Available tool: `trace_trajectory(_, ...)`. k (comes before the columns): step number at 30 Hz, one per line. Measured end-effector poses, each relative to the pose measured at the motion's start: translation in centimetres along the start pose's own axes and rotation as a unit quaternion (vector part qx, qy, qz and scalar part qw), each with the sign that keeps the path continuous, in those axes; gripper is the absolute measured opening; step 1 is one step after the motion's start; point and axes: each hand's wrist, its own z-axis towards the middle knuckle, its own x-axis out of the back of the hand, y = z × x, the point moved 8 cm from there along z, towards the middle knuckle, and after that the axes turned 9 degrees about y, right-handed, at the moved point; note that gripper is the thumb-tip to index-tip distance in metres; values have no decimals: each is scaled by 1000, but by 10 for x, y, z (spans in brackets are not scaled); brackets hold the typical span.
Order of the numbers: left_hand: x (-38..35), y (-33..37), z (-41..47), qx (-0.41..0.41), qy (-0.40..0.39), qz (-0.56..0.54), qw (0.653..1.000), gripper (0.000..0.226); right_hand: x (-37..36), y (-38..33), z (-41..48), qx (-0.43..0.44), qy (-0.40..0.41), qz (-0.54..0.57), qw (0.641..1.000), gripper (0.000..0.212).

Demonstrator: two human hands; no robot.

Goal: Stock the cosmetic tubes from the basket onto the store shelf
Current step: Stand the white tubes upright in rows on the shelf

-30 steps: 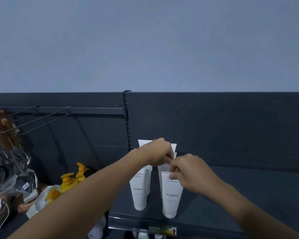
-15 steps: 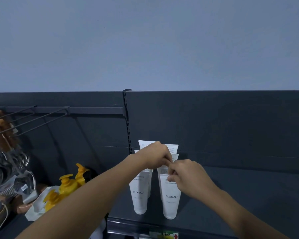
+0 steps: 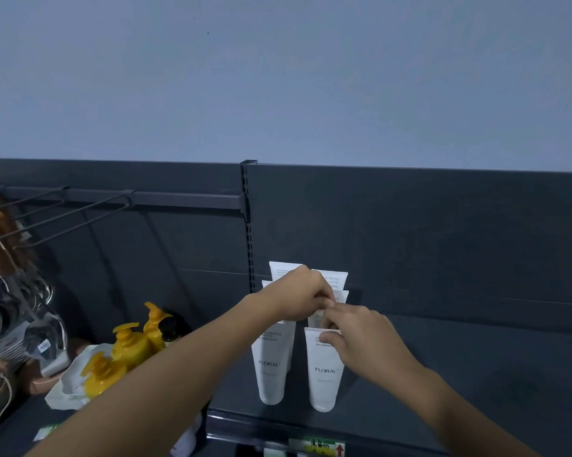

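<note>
Two short rows of white plastic cosmetic tubes (image 3: 335, 279) stand cap-down on the dark grey metal store shelf (image 3: 475, 374), flat crimped ends up. The front left tube (image 3: 271, 367) is upright near the shelf's front edge, grey "FLORAL" lettering facing me. The front right tube (image 3: 324, 379) stands just beside it, its top pinched by my right hand (image 3: 363, 341). My left hand (image 3: 294, 298) pinches the second right tube (image 3: 314, 319) just behind it. More tubes stand further back.

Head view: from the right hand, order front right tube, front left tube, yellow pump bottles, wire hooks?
1. Front right tube, pinched by the right hand.
2. Front left tube, beside it.
3. Yellow pump bottles, lower left.
4. Wire hooks, upper left.
</note>
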Motion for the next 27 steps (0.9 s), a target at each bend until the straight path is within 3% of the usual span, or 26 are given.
trace_trajectory(10, 29, -3, -15, -4, 74, 17, 997, 21, 14, -12, -3, -9, 10, -3, 1000, 18)
trace_trajectory(21, 79, -15, -117, -17, 194, 76, 978, 32, 31, -83, -24, 20, 143, -42, 989, 16)
trace_trajectory(27, 36, -61, -218, -21, 158, 103, 982, 44, -15, -141, -68, 57, 171, -13, 984, 17)
